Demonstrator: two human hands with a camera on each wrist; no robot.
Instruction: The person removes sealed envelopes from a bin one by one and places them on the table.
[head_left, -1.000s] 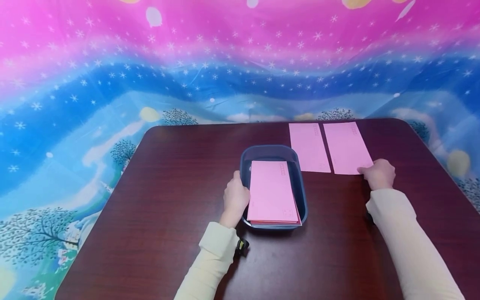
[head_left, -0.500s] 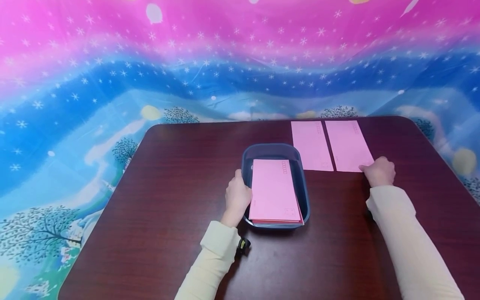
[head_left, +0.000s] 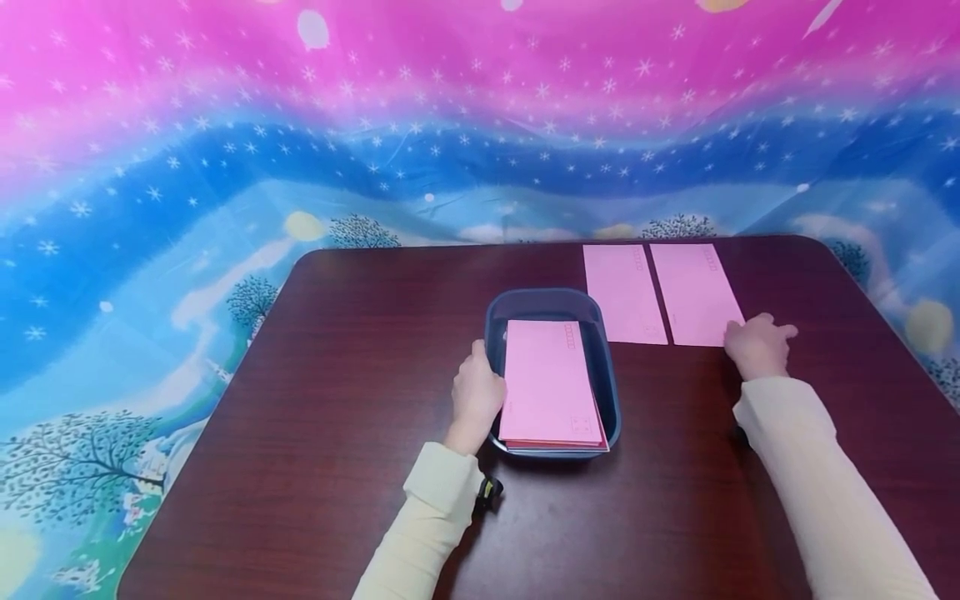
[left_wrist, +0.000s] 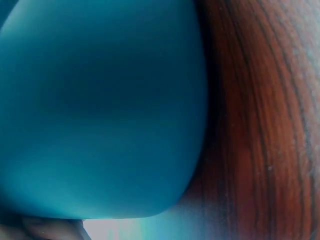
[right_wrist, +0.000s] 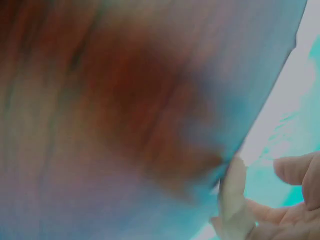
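A dark blue plastic bin [head_left: 611, 375] stands mid-table in the head view, holding a stack of envelopes [head_left: 546, 379] with a pink one on top. My left hand [head_left: 476, 400] grips the bin's left side; in the left wrist view the bin's blue wall [left_wrist: 100, 110] fills most of the picture, with fingers barely showing below. Two pink envelopes lie flat and side by side at the back: a left envelope [head_left: 624, 292] and a right envelope [head_left: 696, 292]. At the right envelope's near right corner is my right hand [head_left: 757, 346], fingers spread, thumb side touching or close to the corner.
Everything rests on a dark brown wooden table [head_left: 337, 400] with rounded far corners. A colourful printed cloth [head_left: 450, 108] hangs behind it. The bin's far right part stands close to the left envelope.
My right hand's fingers have spread from the closed hold at the right envelope's corner. The left hand and bin stay where they were; the view has shifted slightly.
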